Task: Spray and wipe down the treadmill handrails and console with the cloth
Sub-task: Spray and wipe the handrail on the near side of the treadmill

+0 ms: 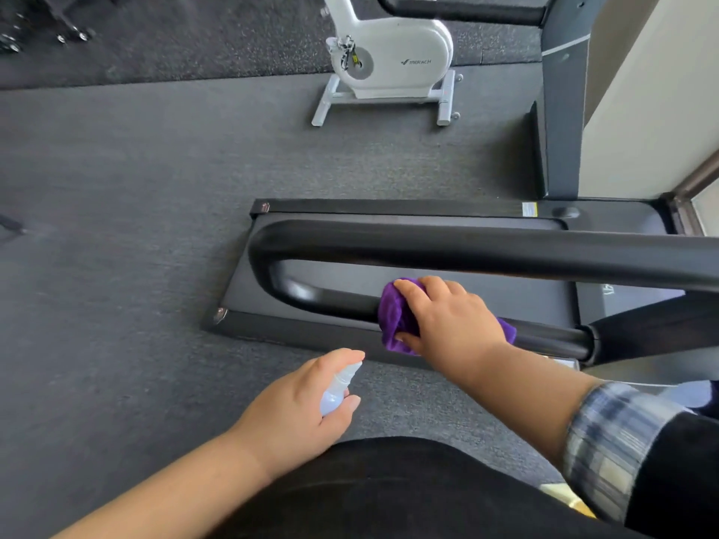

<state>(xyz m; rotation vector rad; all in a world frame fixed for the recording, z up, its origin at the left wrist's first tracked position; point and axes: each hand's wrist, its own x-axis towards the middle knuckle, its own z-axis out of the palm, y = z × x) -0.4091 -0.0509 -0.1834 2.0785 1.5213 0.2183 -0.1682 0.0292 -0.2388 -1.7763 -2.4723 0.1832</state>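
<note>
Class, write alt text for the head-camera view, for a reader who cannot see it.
A person's right hand presses a purple cloth around the near bar of a black U-shaped treadmill handrail, while the left hand holds a small spray bottle just below it. A white exercise bike stands beyond on dark grey gym flooring.

Fuzzy purple cloth (pixel 395 317) on a smooth, glossy black handrail (pixel 467 249); floor carpet (pixel 136 188) coarse, matt grey.

Cloth (pixel 397 317) on the near handrail (pixel 342 301), spray bottle (pixel 338 387) before it, exercise bike (pixel 393 52) behind.
</note>
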